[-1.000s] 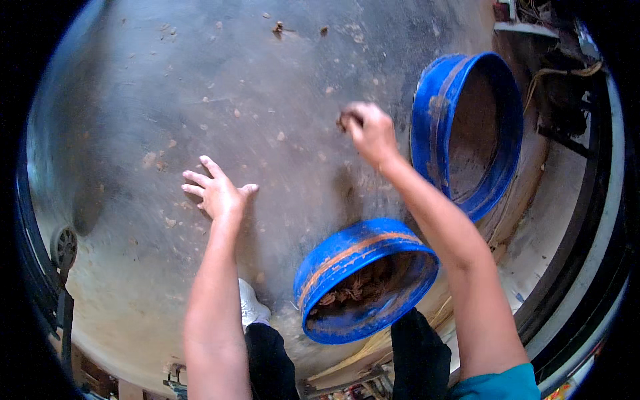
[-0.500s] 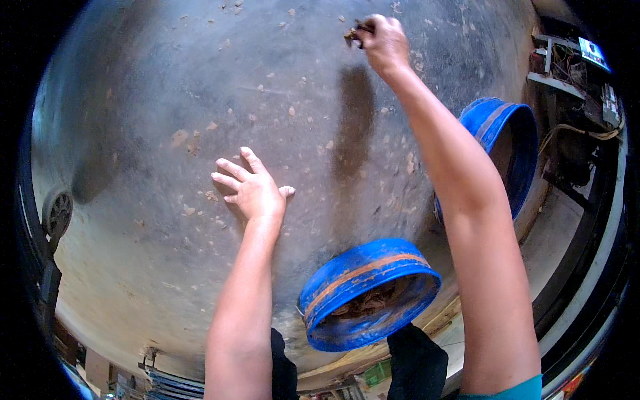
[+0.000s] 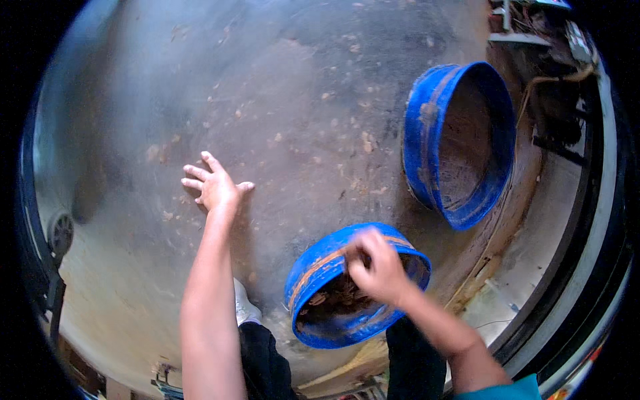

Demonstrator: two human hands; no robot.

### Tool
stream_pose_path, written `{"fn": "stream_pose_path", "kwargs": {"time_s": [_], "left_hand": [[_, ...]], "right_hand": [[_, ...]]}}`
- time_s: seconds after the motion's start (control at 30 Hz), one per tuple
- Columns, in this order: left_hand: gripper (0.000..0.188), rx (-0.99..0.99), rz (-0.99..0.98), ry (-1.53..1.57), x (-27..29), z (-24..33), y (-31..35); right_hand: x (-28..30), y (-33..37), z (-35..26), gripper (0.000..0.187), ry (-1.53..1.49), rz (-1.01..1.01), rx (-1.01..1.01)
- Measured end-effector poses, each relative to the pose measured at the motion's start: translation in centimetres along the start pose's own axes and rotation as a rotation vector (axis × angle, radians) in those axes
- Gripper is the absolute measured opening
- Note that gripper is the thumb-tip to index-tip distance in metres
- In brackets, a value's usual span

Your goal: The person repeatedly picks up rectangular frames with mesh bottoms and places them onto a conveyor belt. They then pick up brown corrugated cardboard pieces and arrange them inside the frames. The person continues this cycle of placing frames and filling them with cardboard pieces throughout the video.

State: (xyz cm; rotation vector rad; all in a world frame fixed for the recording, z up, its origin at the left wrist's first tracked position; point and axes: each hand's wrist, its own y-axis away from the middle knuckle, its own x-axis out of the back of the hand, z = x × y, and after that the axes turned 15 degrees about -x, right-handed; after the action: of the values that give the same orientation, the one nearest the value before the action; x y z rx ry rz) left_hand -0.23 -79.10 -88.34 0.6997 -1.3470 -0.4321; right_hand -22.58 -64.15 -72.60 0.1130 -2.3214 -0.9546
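My left hand [image 3: 217,190] lies on the grey-brown floor [image 3: 287,87] with its fingers spread, holding nothing. My right hand [image 3: 378,265] is over the mouth of the nearer blue round tub [image 3: 313,261], close to its upper rim. Its fingers are curled, blurred by motion, and whatever they hold is hidden. Dark brown, crumbly lumps [image 3: 333,301] lie inside this tilted tub, which has an orange-brown stained band around its side.
A second blue tub [image 3: 421,140], brown inside, stands to the right. Pale flakes dot the floor. A dark wheel [image 3: 61,232] is at the left edge. Cables and metal parts [image 3: 567,87] crowd the upper right. A foot [image 3: 247,305] shows beside my left forearm.
My right hand has come back from the far floor, where it held a dark brown lump, to the nearer tub. The view has shifted; my left hand stays spread on the floor.
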Motion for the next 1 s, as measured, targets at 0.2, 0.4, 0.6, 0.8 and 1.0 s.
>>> {"fn": "stream_pose_path", "kwargs": {"time_s": [0.2,0.4,0.6,0.8,1.0], "left_hand": [[0.095,-0.411,-0.304,0.166,3.3,-5.7,3.6],[0.06,-0.336,0.003,0.168,-0.4,-21.3,31.9],[0.054,0.041,-0.235,0.324,3.4,-30.6,60.0],[0.049,-0.076,-0.285,0.426,12.5,-31.9,66.2],[0.047,-0.272,0.042,0.66,22.5,-34.9,64.4]], "right_hand": [[-0.1,14.7,7.3,0.029,0.619,-0.423,-0.405],[-4.0,23.4,8.8,0.032,0.328,-0.244,-0.48],[-2.5,32.2,3.1,0.035,0.101,-0.354,-0.36],[2.7,39.2,-2.4,0.046,0.253,-0.492,-0.418],[7.0,49.1,-7.8,0.012,-0.165,-0.149,-0.526]]}}
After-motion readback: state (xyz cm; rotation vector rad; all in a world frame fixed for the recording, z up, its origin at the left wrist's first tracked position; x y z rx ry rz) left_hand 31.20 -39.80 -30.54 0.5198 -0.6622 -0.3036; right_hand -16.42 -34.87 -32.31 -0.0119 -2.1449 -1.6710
